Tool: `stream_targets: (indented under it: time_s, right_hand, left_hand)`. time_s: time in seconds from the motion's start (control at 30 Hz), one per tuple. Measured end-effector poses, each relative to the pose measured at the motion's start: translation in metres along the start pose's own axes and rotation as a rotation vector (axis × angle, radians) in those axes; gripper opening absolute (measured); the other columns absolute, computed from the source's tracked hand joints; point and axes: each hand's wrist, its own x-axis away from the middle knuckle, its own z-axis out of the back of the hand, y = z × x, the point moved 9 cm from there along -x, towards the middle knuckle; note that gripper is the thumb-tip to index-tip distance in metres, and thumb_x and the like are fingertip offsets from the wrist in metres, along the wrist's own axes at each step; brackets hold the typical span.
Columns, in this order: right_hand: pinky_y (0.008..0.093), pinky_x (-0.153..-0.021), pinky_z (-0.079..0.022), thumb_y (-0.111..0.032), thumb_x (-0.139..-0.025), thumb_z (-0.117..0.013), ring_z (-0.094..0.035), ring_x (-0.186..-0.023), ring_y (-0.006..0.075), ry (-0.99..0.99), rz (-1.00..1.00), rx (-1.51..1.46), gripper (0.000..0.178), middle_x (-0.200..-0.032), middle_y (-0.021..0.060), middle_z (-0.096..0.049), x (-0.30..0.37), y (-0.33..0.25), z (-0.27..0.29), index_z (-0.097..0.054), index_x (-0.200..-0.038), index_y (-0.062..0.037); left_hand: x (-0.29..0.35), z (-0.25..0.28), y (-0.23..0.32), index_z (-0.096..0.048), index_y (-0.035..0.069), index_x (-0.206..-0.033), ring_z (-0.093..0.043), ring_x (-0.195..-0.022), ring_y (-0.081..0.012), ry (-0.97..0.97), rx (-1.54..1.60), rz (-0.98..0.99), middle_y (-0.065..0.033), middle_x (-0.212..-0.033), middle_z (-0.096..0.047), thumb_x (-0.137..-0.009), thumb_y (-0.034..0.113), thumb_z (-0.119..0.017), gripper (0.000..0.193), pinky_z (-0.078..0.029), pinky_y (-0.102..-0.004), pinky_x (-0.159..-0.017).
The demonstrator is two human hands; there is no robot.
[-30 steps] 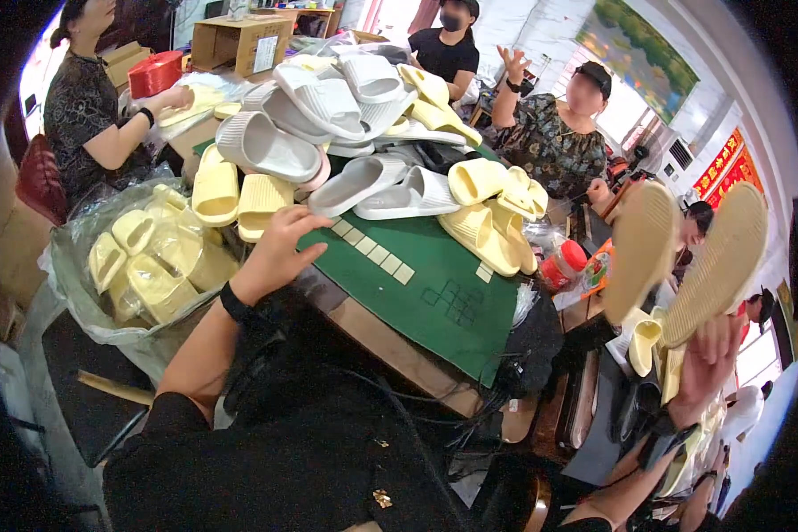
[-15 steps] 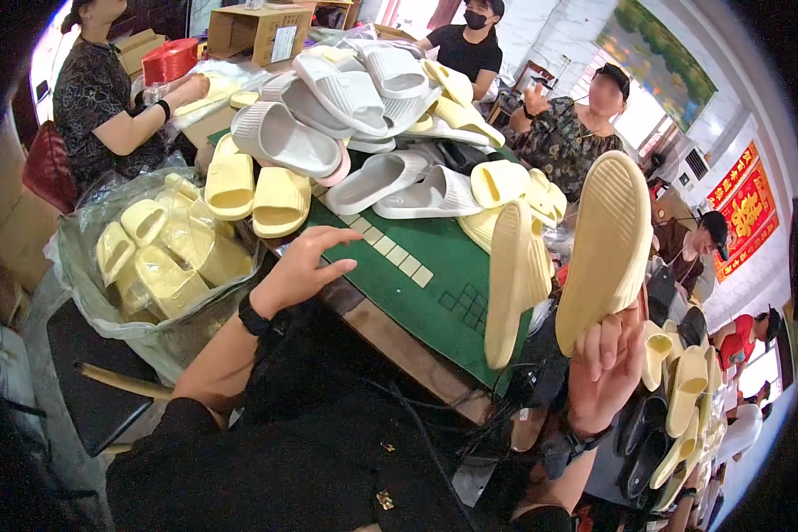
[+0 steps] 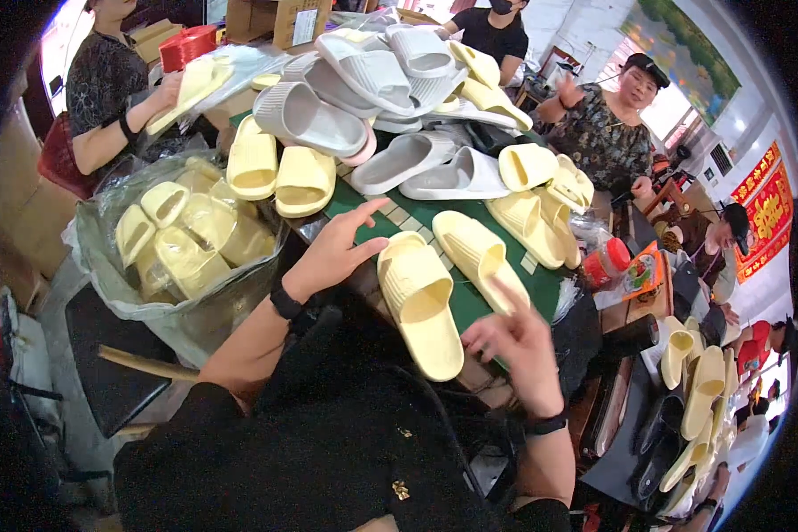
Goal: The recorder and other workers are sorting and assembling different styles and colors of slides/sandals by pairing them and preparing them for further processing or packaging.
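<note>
A pair of pale yellow slide slippers lies insole up at the near edge of the green table (image 3: 545,291), toes pointing away from me. The left slipper (image 3: 414,282) overhangs the edge with its heel toward me; the right slipper (image 3: 470,250) rests a little farther back. My left hand (image 3: 332,253) is open beside the left slipper's toe, thumb and fingers apart and holding nothing. Slightly blurred, my right hand (image 3: 523,355) is by the two heels with its fingers spread. One finger overlaps the right slipper's heel; whether it touches is unclear.
Grey and yellow slippers (image 3: 363,75) are heaped at the back. A plastic-lined sack (image 3: 129,306) of wrapped yellow slippers stands left. Right are a red-lidded jar (image 3: 607,262) and more slippers (image 3: 705,381). Co-workers stand around; one at left holds a yellow slipper (image 3: 191,91).
The yellow slipper that my right hand held up, sole showing, and the one beside it now lie insole up. My right hand has let go and moved left. The view has shifted slightly.
</note>
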Motion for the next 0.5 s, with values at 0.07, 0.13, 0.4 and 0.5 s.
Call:
stream_targets:
  time_s: [0.07,0.13,0.4,0.5]
  right_hand:
    - [0.0303,-0.074,-0.053,-0.001,-0.088,-0.064,-0.065,-0.083,0.0191,0.355,0.198,0.366,0.057,-0.101,0.0121,-0.07,-0.006,-0.01,0.041,-0.047,-0.142,-0.0007]
    - [0.0366,-0.088,-0.051,-0.002,-0.086,-0.067,-0.061,-0.103,0.0276,0.457,0.22,0.669,0.059,-0.117,0.0178,-0.063,-0.019,0.013,0.074,-0.047,-0.142,-0.0025]
    - [0.0425,-0.092,-0.05,-0.015,-0.082,-0.072,-0.063,-0.103,0.0365,0.319,-0.047,0.562,0.075,-0.112,0.0235,-0.064,-0.069,0.119,0.115,-0.038,-0.148,-0.0071]
    - [0.0356,-0.074,-0.052,-0.018,-0.081,-0.073,-0.064,-0.078,0.0256,0.283,-0.04,0.559,0.078,-0.09,0.0142,-0.065,-0.066,0.112,0.105,-0.037,-0.149,-0.0081]
  left_hand:
    - [0.002,-0.006,0.0,-0.046,0.008,-0.144,-0.059,-0.103,-0.0338,-0.022,-0.007,0.013,-0.0178,-0.108,-0.063,-0.091,0.027,-0.069,0.061,-0.045,-0.0403,-0.094]
    - [0.003,-0.014,0.013,-0.045,0.012,-0.146,-0.057,-0.111,-0.0241,-0.067,0.013,-0.04,-0.0131,-0.121,-0.06,-0.091,0.025,-0.07,0.062,-0.048,-0.0364,-0.089]
    - [0.029,-0.068,0.032,-0.041,0.012,-0.15,-0.047,-0.124,-0.0406,-0.149,-0.273,-0.109,-0.0245,-0.13,-0.05,-0.073,0.024,-0.085,0.09,-0.036,-0.0452,-0.109]
    - [0.032,-0.072,0.021,-0.037,0.014,-0.152,-0.044,-0.122,-0.0412,-0.116,-0.311,-0.114,-0.0242,-0.128,-0.049,-0.07,0.026,-0.087,0.097,-0.035,-0.0471,-0.11]
